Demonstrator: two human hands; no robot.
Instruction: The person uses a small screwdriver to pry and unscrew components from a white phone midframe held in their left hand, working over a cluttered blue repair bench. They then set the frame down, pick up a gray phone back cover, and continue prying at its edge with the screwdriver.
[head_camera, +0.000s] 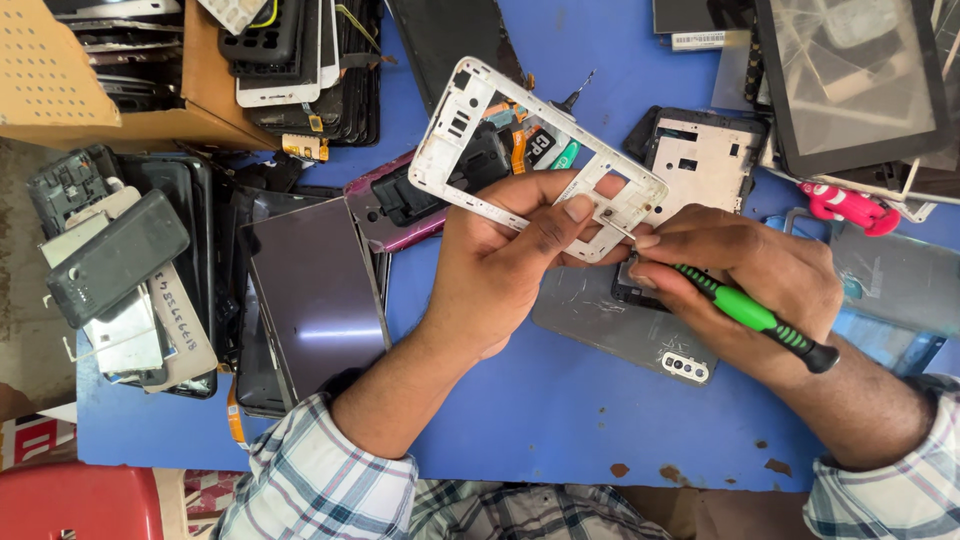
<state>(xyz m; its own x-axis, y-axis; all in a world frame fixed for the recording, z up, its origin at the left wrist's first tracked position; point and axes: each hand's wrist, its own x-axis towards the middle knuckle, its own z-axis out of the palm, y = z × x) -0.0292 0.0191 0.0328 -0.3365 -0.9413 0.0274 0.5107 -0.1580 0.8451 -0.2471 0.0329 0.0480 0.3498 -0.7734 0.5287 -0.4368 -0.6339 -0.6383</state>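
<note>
Phone frame (520, 140), white, pinched in left hand (500, 270) fingers | right hand (760, 275) fingers grip green screwdriver (755, 315) | tip at frame corner beside left thumb | best kept square, frame steady above desk (560, 400)

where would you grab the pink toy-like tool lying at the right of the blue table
Grip the pink toy-like plastic tool across its narrower middle, coming from above on the near side. It lies flat and lengthways on the blue table, and tablet panels crowd its far edge.
</note>
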